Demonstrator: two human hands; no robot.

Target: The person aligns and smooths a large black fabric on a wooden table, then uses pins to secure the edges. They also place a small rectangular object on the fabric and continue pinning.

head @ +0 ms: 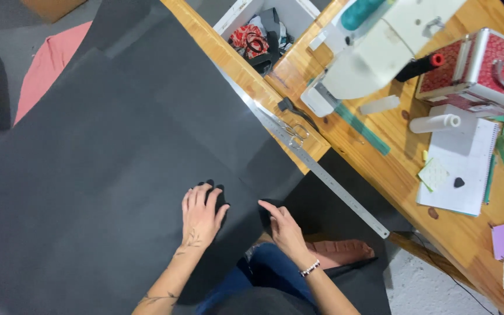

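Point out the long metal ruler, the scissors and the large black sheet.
long metal ruler (328, 179): head view, middle of its strip.
scissors (294, 133): head view, handle loops.
large black sheet (106, 151): head view, bare middle.

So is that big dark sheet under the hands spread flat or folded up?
Spread flat: the dark sheet lies open across the surface, the left hand pressing it and the right hand at its edge.
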